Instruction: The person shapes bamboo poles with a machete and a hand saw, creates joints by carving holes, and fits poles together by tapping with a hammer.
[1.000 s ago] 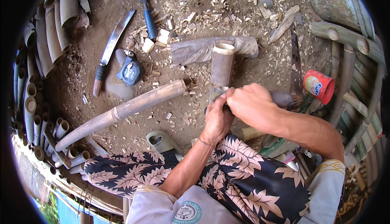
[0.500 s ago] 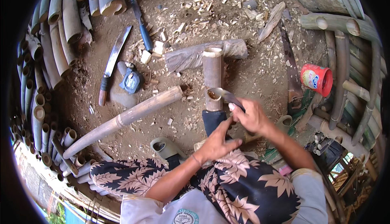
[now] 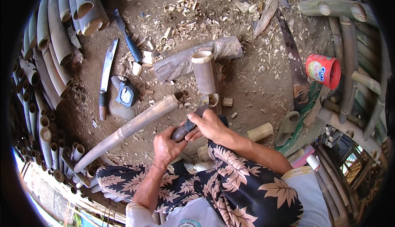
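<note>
Both my hands hold a curved knife (image 3: 202, 106) with a dark handle, just in front of my knees. My left hand (image 3: 168, 145) is wrapped round the end of the handle. Closer to the blade, my right hand (image 3: 207, 126) grips it with the thumb on top. The blade's tip points away from me, beside the notch cut in a short bamboo tube (image 3: 205, 76). This tube has an open far end and leans on a rough log (image 3: 175, 64). Its near end is mostly hidden behind my right hand.
A long bamboo pole (image 3: 138, 126) lies at the left. Beyond it are a machete (image 3: 108, 68), a blue-handled chisel (image 3: 131, 43) and a tape measure (image 3: 126, 94). A red container (image 3: 323, 71) and a saw (image 3: 294, 62) lie right. Bamboo stacks (image 3: 53, 33) line the left; wood chips litter the ground.
The knife has swung from pointing leftward in my right hand to pointing away from me. My left hand has moved left and taken hold of its handle. A small bamboo chunk now shows beside the tube.
</note>
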`<control>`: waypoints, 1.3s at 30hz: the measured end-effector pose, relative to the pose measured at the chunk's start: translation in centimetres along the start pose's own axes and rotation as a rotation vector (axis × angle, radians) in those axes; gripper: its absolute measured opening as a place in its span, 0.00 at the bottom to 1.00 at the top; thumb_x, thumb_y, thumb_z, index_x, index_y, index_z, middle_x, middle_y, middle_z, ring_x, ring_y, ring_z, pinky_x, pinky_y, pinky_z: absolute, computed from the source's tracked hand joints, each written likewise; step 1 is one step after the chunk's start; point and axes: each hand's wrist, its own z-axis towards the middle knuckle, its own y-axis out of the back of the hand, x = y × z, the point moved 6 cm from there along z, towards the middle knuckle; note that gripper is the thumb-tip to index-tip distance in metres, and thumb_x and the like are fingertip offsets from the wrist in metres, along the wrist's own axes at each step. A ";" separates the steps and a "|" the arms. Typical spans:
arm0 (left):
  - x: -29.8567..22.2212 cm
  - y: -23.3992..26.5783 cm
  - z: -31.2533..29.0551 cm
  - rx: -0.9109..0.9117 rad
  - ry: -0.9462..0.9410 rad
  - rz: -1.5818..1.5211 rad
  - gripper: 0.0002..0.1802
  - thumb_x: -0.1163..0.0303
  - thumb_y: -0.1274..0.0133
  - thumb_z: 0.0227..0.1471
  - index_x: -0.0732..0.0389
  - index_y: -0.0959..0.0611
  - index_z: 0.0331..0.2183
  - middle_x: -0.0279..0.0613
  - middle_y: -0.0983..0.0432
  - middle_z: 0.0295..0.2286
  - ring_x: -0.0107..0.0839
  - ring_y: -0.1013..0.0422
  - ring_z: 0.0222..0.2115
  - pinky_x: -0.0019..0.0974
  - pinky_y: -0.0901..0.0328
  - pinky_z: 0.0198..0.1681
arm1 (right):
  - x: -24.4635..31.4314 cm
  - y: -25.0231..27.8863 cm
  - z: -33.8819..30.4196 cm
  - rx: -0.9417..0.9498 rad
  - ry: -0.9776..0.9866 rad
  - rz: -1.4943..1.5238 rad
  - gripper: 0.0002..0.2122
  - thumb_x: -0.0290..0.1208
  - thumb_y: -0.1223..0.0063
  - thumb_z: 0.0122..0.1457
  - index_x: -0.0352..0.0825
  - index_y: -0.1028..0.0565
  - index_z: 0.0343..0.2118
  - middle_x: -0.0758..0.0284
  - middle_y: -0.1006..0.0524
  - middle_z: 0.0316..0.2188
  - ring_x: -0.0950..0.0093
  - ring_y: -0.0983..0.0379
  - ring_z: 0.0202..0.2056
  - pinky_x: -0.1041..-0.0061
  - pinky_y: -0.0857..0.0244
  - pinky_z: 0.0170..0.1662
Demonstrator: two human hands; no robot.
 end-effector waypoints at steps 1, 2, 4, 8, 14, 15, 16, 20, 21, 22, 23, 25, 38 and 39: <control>-0.8 1.3 0.6 0.012 -0.022 0.070 0.19 0.61 0.35 0.37 0.60 0.16 0.34 0.50 0.19 0.26 0.45 0.21 0.27 0.42 0.27 0.34 | 0.5 -0.4 -0.3 0.020 0.043 0.081 0.16 0.35 0.59 0.68 0.21 0.32 0.43 0.50 0.21 0.36 0.67 0.20 0.24 0.73 0.22 0.26; -1.6 2.3 1.0 0.029 -0.046 0.141 0.20 0.61 0.35 0.37 0.59 0.16 0.34 0.50 0.19 0.26 0.46 0.21 0.27 0.43 0.27 0.34 | 0.9 -0.7 -0.5 0.038 0.087 0.166 0.17 0.35 0.59 0.68 0.21 0.32 0.43 0.49 0.22 0.37 0.66 0.20 0.25 0.73 0.21 0.27; -4.1 4.2 1.9 0.072 -0.121 0.306 0.19 0.61 0.36 0.36 0.59 0.16 0.34 0.50 0.19 0.25 0.47 0.22 0.27 0.44 0.28 0.34 | 1.2 -0.6 -0.7 0.110 0.092 0.312 0.16 0.35 0.57 0.67 0.23 0.31 0.44 0.49 0.22 0.40 0.66 0.20 0.27 0.70 0.21 0.29; -8.2 6.0 4.0 0.169 -0.213 0.503 0.18 0.63 0.38 0.35 0.59 0.17 0.33 0.49 0.20 0.25 0.48 0.23 0.27 0.46 0.29 0.34 | 2.9 -0.4 -1.5 0.141 0.164 0.555 0.14 0.34 0.57 0.66 0.26 0.30 0.45 0.52 0.21 0.36 0.65 0.20 0.26 0.67 0.22 0.29; -13.6 6.1 5.2 0.234 -0.329 0.752 0.10 0.67 0.41 0.38 0.61 0.20 0.26 0.46 0.21 0.24 0.45 0.22 0.26 0.44 0.29 0.30 | 2.2 1.0 -2.0 0.197 0.198 0.839 0.12 0.34 0.58 0.67 0.31 0.29 0.45 0.57 0.20 0.34 0.65 0.20 0.28 0.66 0.23 0.34; -14.4 5.9 5.4 0.223 -0.352 0.784 0.10 0.67 0.41 0.37 0.61 0.20 0.25 0.45 0.21 0.23 0.44 0.23 0.26 0.44 0.29 0.29 | 1.9 1.2 -2.1 0.213 0.196 0.892 0.12 0.35 0.59 0.67 0.32 0.29 0.45 0.58 0.20 0.34 0.65 0.19 0.28 0.66 0.23 0.34; -15.4 5.4 5.7 0.250 -0.384 0.829 0.09 0.68 0.41 0.38 0.61 0.20 0.25 0.44 0.21 0.23 0.43 0.22 0.25 0.43 0.29 0.29 | 1.7 1.6 -2.1 0.228 0.199 0.949 0.12 0.36 0.60 0.67 0.33 0.30 0.44 0.58 0.20 0.34 0.65 0.19 0.29 0.65 0.22 0.34; -20.4 3.5 6.1 0.365 -0.526 1.047 0.03 0.69 0.43 0.45 0.56 0.19 0.23 0.39 0.21 0.20 0.33 0.23 0.23 0.38 0.32 0.25 | 1.3 2.6 -2.2 0.277 0.177 1.141 0.14 0.40 0.63 0.68 0.36 0.29 0.45 0.61 0.20 0.35 0.67 0.19 0.31 0.66 0.22 0.35; -21.8 2.9 6.5 0.440 -0.540 1.094 0.05 0.68 0.43 0.46 0.55 0.19 0.22 0.38 0.21 0.20 0.31 0.23 0.22 0.36 0.33 0.23 | 1.3 2.8 -2.4 0.196 0.188 1.127 0.16 0.42 0.65 0.69 0.37 0.28 0.46 0.62 0.19 0.37 0.67 0.19 0.32 0.68 0.22 0.35; -21.8 3.8 5.5 0.482 -0.484 1.137 0.06 0.68 0.43 0.48 0.54 0.19 0.21 0.37 0.21 0.20 0.28 0.24 0.22 0.35 0.34 0.22 | 1.4 1.4 -2.5 0.207 0.133 1.092 0.16 0.42 0.66 0.69 0.37 0.28 0.46 0.62 0.19 0.37 0.67 0.19 0.32 0.68 0.22 0.36; -22.5 3.0 5.9 0.467 -0.561 1.174 0.08 0.67 0.43 0.49 0.54 0.19 0.20 0.35 0.22 0.19 0.26 0.25 0.21 0.33 0.36 0.21 | 1.5 1.9 -2.5 0.156 0.142 1.100 0.16 0.41 0.67 0.70 0.37 0.28 0.46 0.62 0.19 0.38 0.67 0.19 0.32 0.69 0.22 0.36; -22.7 2.2 6.2 0.420 -0.677 1.253 0.12 0.67 0.44 0.52 0.52 0.20 0.18 0.32 0.25 0.17 0.23 0.28 0.19 0.31 0.39 0.19 | 1.3 2.1 -2.1 0.127 0.149 1.114 0.15 0.41 0.67 0.70 0.40 0.28 0.49 0.62 0.19 0.39 0.67 0.19 0.33 0.69 0.22 0.39; -2.6 0.4 1.4 0.340 -0.312 0.420 0.16 0.68 0.41 0.37 0.55 0.24 0.34 0.41 0.23 0.25 0.41 0.24 0.25 0.44 0.27 0.31 | -3.3 2.8 -2.7 -0.008 -0.015 0.370 0.12 0.33 0.46 0.62 0.30 0.24 0.43 0.65 0.22 0.29 0.73 0.23 0.20 0.72 0.25 0.28; -2.1 -1.4 0.2 0.295 -0.290 0.342 0.18 0.68 0.40 0.36 0.55 0.24 0.35 0.42 0.23 0.25 0.42 0.24 0.26 0.44 0.27 0.32 | -3.0 3.4 -3.3 -0.080 -0.013 0.238 0.12 0.33 0.46 0.62 0.29 0.23 0.41 0.65 0.22 0.29 0.73 0.24 0.20 0.72 0.25 0.28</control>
